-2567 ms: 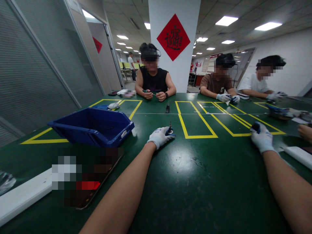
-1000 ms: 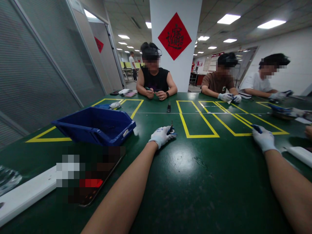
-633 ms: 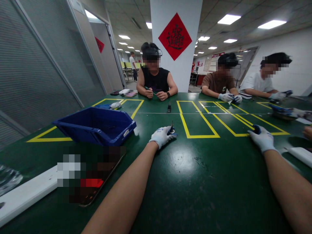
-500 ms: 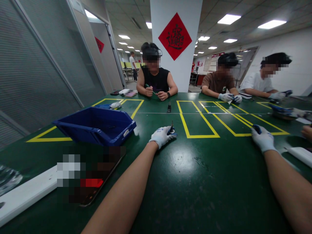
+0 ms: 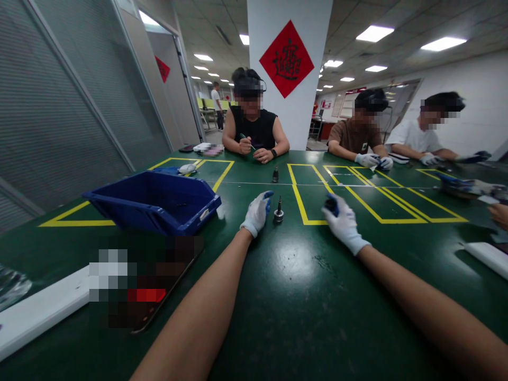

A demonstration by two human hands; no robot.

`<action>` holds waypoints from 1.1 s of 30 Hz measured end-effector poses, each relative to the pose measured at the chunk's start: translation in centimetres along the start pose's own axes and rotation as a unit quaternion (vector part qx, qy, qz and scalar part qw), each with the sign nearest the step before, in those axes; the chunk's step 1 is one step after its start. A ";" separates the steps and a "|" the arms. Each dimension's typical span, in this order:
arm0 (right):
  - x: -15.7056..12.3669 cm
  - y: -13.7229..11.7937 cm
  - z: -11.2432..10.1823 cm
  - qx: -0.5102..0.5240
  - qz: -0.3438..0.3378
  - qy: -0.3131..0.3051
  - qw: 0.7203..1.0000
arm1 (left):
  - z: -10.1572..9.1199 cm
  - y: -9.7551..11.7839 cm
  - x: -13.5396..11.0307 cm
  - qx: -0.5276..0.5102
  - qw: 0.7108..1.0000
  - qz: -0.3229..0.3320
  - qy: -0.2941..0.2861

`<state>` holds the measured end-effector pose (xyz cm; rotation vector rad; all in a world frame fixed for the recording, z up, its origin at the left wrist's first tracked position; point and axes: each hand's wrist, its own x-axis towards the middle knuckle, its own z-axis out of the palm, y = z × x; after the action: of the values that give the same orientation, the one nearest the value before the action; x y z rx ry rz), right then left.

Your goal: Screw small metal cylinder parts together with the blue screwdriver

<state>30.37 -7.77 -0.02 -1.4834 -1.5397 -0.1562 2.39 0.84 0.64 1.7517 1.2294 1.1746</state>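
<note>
A small metal part with a round silvery base and a thin dark shaft pointing up [image 5: 279, 212] stands upright on the green table [image 5: 301, 307]. Just left of it, apart from it, is my left hand [image 5: 257, 212] in a white glove with blue fingertips, open and holding nothing. My right hand [image 5: 344, 221], gloved the same way, is to the right of the part. Its fingers are closed around a small black, rounded piece [image 5: 330, 205], mostly covered by the glove. Farther back stands a dark cone-shaped part [image 5: 275, 174].
A blue bin [image 5: 186, 225] stands to the left, with small dark bits inside. Nearer are a phone [image 5: 174, 283] and a long white bar [image 5: 43, 307]. Yellow tape [image 5: 331, 223] outlines areas on the table. Across it sit a person in black [image 5: 254, 127] and two others in gloves.
My left hand has let go of the metal part and drawn slightly left. My right hand has come in from the far right with the black piece, towards the standing part.
</note>
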 end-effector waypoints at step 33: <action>-1.4 -9.3 7.6 0.052 -0.127 -0.201 0.970 | 0.8 2.9 -0.4 -0.350 0.925 0.045 -0.142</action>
<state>18.41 -6.09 -0.32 -1.2805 -2.0309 0.0822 4.06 -0.50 2.80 1.3645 0.4635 1.1665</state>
